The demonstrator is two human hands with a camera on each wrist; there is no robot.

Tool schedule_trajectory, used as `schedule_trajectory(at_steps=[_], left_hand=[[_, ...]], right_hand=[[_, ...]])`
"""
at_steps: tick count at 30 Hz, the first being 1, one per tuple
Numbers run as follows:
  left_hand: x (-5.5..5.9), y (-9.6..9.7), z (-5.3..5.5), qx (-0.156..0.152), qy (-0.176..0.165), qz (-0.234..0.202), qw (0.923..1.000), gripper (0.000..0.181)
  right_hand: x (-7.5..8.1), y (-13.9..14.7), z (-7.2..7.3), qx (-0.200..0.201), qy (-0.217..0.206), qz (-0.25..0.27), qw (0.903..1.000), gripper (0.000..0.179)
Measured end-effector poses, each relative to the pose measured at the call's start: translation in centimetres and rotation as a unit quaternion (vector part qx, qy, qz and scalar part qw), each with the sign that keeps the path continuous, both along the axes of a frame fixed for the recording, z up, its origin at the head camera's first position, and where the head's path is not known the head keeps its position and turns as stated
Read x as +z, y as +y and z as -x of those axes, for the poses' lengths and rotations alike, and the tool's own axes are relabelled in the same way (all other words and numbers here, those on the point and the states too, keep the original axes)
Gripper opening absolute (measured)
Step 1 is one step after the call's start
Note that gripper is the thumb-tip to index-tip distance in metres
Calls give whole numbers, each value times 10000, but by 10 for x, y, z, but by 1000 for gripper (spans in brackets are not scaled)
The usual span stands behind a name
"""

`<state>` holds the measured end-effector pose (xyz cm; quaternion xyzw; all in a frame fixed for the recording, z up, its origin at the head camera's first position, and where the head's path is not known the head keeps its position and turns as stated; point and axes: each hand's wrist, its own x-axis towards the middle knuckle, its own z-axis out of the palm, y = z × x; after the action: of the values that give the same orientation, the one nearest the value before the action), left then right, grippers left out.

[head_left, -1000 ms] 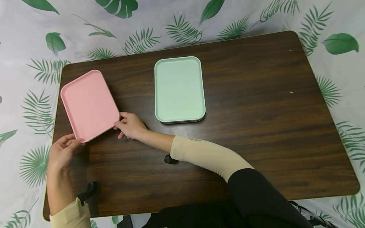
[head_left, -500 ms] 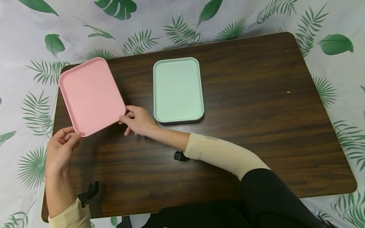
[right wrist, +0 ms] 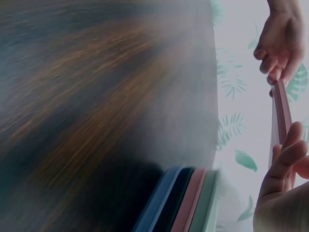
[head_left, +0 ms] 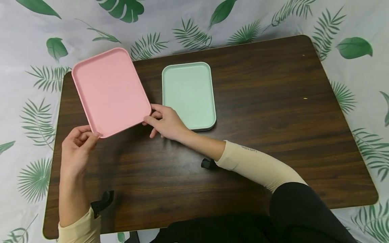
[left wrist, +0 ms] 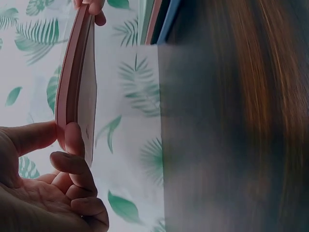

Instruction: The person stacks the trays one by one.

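Note:
A pink rectangular tray [head_left: 112, 92] with a raised rim is held up above the table's left side. My left hand [head_left: 76, 148] pinches its near left corner, thumb on top and fingers beneath. My right hand [head_left: 167, 123] grips the near right corner the same way. In the left wrist view the tray [left wrist: 75, 72] shows edge-on, clear of the tabletop. Right of it lies a stack of trays with a mint green tray [head_left: 188, 94] on top. Below that, the right wrist view shows a pink tray [right wrist: 188, 203], a dark tray [right wrist: 171, 205] and a blue tray [right wrist: 152, 205].
The dark wood-grain table [head_left: 273, 118] extends far to the right, with a small yellowish speck [head_left: 305, 98] on it. A white cloth [head_left: 30, 27] with green leaf prints surrounds the table. Black wrist mounts [head_left: 103, 202] stick out from the sleeves.
Both hands have lifted the pink tray and carried it rightward and away from the body, closer to the stack. The stack of trays has stayed in place.

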<state>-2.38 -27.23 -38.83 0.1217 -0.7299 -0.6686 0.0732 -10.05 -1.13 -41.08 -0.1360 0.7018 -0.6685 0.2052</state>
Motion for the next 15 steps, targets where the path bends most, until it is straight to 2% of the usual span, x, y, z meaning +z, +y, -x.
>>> schedule_trajectory(at_steps=[4, 9, 15], left_hand=[[1, 12, 3, -219, 132, -22, 9997, 16], [4, 26, 5, -360, 140, 211, 9990, 19], [4, 41, 8, -550, 268, 428, 9972, 20]], right_hand=[[1, 17, -1, -68, -23, -86, 9999, 49], [2, 37, -3, -83, -95, -144, 9998, 51], [3, 57, -7, -287, -113, -189, 9993, 53]])
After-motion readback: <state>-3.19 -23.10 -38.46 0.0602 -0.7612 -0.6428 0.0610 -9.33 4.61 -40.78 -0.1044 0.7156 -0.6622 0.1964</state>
